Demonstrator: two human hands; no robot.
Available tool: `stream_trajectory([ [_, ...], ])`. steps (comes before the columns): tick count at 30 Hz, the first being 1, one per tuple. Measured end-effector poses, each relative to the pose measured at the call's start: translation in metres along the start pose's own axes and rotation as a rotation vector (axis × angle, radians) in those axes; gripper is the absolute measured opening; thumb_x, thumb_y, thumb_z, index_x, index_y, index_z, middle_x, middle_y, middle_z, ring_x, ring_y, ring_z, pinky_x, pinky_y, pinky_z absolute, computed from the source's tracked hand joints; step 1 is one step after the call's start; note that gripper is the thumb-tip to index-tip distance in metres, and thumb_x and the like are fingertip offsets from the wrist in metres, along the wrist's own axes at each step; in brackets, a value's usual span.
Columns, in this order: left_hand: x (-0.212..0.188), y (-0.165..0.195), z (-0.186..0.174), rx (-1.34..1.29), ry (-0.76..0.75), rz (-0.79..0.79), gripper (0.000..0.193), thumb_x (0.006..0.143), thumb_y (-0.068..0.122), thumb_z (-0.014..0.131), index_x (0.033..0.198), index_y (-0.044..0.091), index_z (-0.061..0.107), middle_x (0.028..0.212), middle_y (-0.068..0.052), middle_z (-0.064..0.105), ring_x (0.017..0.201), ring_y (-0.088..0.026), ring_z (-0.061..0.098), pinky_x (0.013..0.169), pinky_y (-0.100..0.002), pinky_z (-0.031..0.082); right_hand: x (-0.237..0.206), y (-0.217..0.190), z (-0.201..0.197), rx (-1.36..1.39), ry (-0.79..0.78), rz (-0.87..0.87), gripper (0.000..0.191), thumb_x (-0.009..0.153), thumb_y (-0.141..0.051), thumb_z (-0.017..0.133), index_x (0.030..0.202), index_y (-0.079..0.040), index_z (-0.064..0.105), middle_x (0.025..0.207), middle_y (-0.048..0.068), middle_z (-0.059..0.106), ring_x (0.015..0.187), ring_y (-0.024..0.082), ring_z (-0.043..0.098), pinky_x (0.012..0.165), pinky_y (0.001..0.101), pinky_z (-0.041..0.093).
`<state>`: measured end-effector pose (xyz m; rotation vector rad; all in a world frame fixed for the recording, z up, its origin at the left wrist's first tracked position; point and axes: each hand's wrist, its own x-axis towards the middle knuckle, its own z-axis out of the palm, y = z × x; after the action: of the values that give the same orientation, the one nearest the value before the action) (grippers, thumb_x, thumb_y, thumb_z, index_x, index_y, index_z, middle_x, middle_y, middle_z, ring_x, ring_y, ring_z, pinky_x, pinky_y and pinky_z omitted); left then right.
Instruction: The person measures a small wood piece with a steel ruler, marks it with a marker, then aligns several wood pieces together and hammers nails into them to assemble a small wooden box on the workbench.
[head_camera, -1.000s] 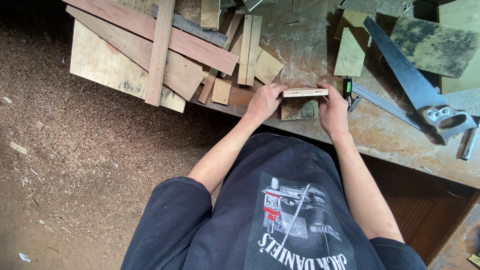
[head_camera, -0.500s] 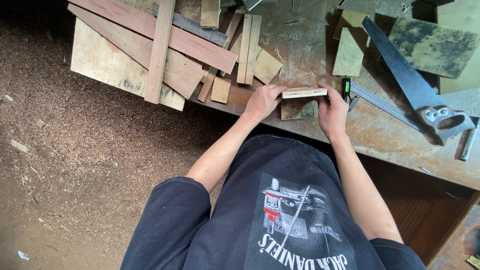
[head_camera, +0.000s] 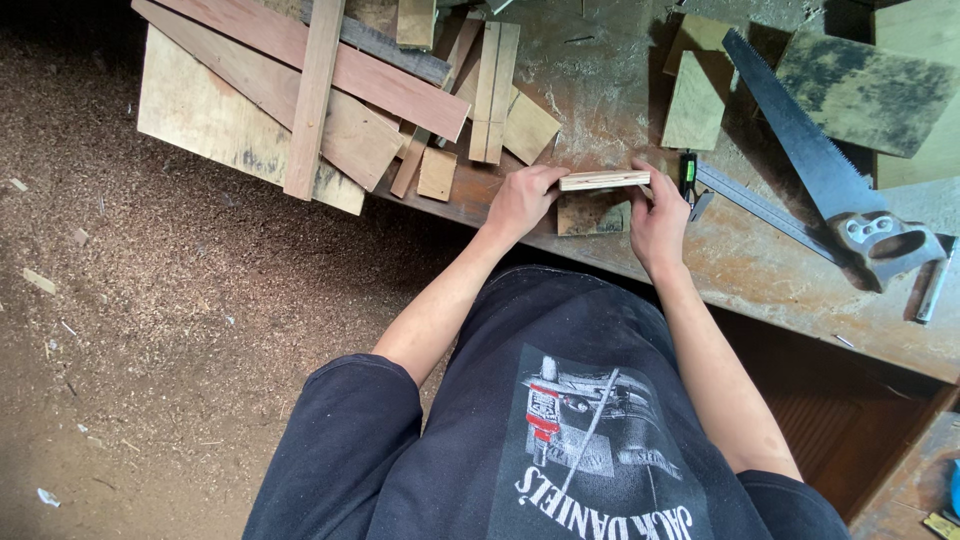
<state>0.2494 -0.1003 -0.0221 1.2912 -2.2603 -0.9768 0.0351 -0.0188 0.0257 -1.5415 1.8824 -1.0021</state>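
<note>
Wooden strip (head_camera: 604, 180) gripped at each end by both hands (head_camera: 590, 205), fingertips hidden behind it

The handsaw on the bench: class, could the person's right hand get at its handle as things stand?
Probably yes. The handsaw lies flat on the workbench, handle uncovered, on the right hand side. Only a metal square lies between, flat. But that hand grips a small wood strip with the left hand.
</note>
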Motion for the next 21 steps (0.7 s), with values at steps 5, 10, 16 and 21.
stream_trajectory([
  [5, 0.001, 0.011, -0.005, -0.049, 0.014, -0.079, 0.035, 0.082, 0.005, 0.078, 0.116, 0.009, 0.076, 0.106, -0.013, 0.076, 0.093, -0.03, 0.074, 0.084, -0.037, 0.059, 0.003, 0.005, -0.004, 0.004, -0.021, 0.028, 0.041, 0.093, 0.011, 0.062, 0.132, -0.003, 0.065, 0.119, 0.021, 0.07, 0.109, 0.035, 0.07, 0.085, 0.0388, 0.056],
  [10, 0.004, 0.024, 0.001, -0.073, 0.04, -0.078, 0.034, 0.082, 0.004, 0.076, 0.116, 0.01, 0.076, 0.106, -0.012, 0.076, 0.094, -0.029, 0.074, 0.085, -0.037, 0.059, 0.001, 0.01, -0.014, 0.006, -0.009, 0.016, 0.041, 0.094, 0.01, 0.063, 0.132, -0.004, 0.066, 0.118, 0.019, 0.07, 0.107, 0.034, 0.071, 0.082, 0.0376, 0.057],
  [16, 0.013, 0.038, 0.014, -0.101, -0.022, -0.069, 0.035, 0.08, 0.003, 0.075, 0.115, 0.01, 0.076, 0.105, -0.012, 0.075, 0.096, -0.031, 0.073, 0.086, -0.037, 0.058, -0.008, 0.021, -0.036, 0.039, -0.009, 0.075, 0.039, 0.094, 0.008, 0.062, 0.131, -0.004, 0.066, 0.119, 0.02, 0.069, 0.102, 0.033, 0.071, 0.078, 0.0364, 0.057],
  [21, 0.023, 0.045, 0.03, -0.094, -0.073, -0.001, 0.035, 0.08, 0.003, 0.076, 0.114, 0.01, 0.075, 0.107, -0.009, 0.075, 0.099, -0.029, 0.073, 0.088, -0.037, 0.058, -0.011, 0.029, -0.052, 0.035, -0.03, 0.186, 0.038, 0.097, 0.008, 0.06, 0.133, -0.002, 0.065, 0.117, 0.019, 0.071, 0.097, 0.029, 0.073, 0.084, 0.0366, 0.059],
])
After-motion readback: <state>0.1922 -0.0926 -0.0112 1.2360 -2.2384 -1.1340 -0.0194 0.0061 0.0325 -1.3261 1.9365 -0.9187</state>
